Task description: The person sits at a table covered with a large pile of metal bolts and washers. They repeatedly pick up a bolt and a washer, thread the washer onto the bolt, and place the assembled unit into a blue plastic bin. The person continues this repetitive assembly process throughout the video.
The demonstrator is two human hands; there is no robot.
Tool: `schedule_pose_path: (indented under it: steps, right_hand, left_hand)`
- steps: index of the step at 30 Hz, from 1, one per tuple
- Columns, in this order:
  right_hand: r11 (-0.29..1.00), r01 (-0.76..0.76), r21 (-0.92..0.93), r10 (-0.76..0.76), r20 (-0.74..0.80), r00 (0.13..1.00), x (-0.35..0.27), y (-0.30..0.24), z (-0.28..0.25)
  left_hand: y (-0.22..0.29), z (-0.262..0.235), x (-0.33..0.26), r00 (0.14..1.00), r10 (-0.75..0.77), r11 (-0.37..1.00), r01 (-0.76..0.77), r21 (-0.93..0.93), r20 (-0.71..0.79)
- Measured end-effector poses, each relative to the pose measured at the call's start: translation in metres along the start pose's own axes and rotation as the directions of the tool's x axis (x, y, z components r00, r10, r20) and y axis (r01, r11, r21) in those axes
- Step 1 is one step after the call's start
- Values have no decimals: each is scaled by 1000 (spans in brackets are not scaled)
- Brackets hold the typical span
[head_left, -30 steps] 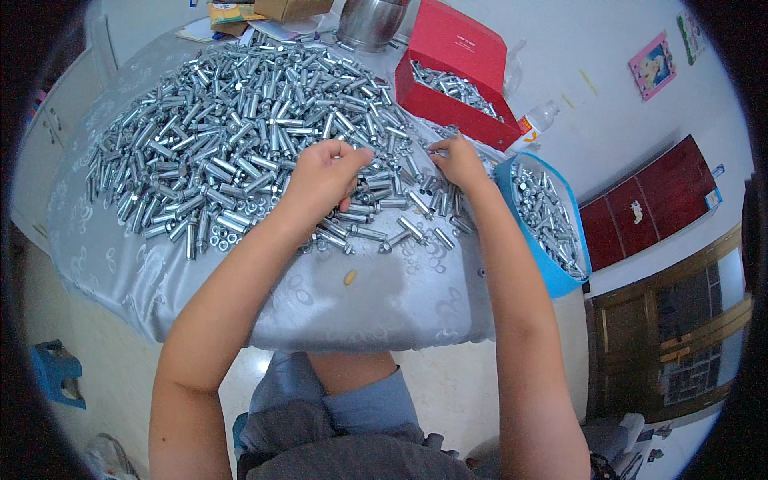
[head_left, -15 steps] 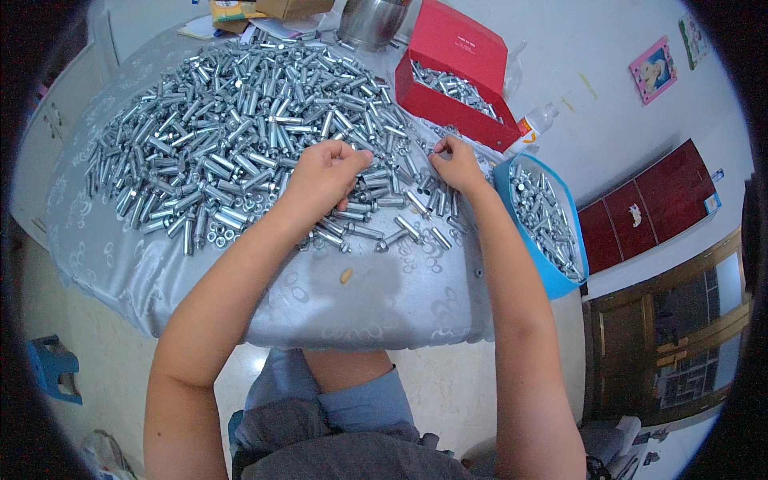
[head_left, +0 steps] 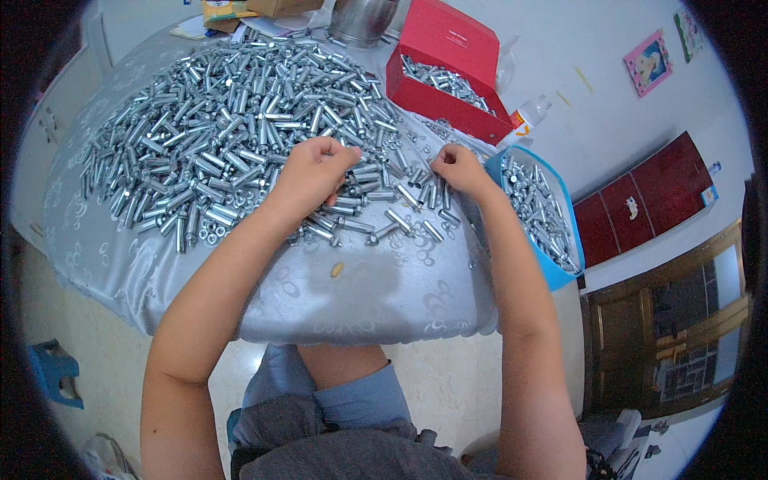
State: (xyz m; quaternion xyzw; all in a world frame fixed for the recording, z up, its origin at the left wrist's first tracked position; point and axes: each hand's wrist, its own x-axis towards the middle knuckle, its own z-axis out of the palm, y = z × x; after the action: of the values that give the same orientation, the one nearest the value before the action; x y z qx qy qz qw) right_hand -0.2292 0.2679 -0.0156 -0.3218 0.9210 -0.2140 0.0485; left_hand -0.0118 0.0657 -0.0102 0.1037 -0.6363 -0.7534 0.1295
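Note:
A wide heap of silver metal sleeve anchor bolts (head_left: 232, 104) covers the far and left part of the table. My left hand (head_left: 312, 178) is over the heap's near right edge, fingers curled and thumb against them; whatever it pinches is hidden. My right hand (head_left: 459, 170) is closed too, thumb and fingertips together, above the loose bolts near the blue container; I cannot make out anything between its fingers. Between and below the hands lie several separate anchor bolts (head_left: 398, 222). Loose nuts (head_left: 212, 232) lie at the heap's near edge.
A blue-rimmed container (head_left: 573, 232) of bolts stands right of my right forearm. Behind it are an open red box (head_left: 448, 108) with more bolts and a plastic bottle (head_left: 530, 114). A metal pot (head_left: 362, 22) stands at the back. A small tan piece (head_left: 337, 270) lies on the silver tablecloth (head_left: 360, 308).
The whole view has shifted slightly. My right hand has moved a little to the right and toward me. My left hand stays over nearly the same spot, still curled.

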Motion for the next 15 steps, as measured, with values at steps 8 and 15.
schedule_pose_path:
  steps: [8,15]
  right_hand:
    - [982,173,74,-157,-184,970,10,-15,-3]
    - [1000,29,-1,-29,-45,999,32,-9,6]
  left_hand:
    - [-1,0,-2,1000,-8,998,7,59,15]
    - [-1,0,0,1000,4,1000,-4,16,9]
